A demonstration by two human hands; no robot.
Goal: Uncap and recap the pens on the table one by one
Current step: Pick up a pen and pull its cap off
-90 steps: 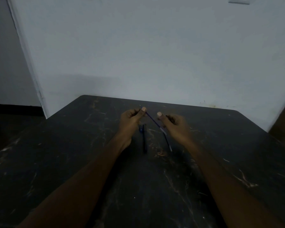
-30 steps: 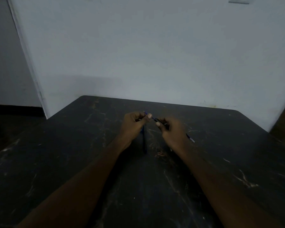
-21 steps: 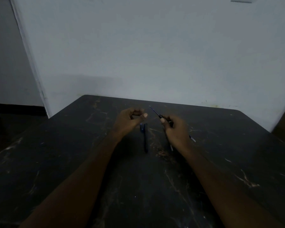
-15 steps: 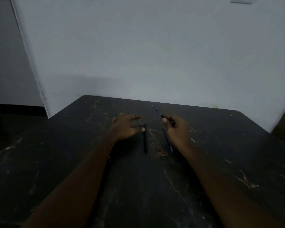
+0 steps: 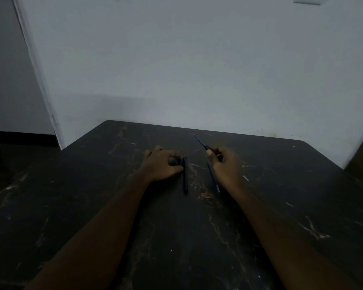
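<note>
Left hand (image 5: 161, 164) now down at the lying pen (image 5: 185, 176), fingers curled; grip unclear.
Your right hand (image 5: 225, 162) pinches the uncapped pen (image 5: 204, 146); recapping likely means finding its cap first.

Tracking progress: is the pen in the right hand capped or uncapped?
Uncapped. The pen that the right hand grips tapers to a thin bare tip pointing up and away; no cap covers it.

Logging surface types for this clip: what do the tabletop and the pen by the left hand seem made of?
Tabletop: dark stone or stone-look laminate, fairly matt, going by the pale and rusty veins; which one is unclear. Pen: likely plastic, dark and smooth, judging by its slim uniform barrel; dim light leaves this open.
</note>
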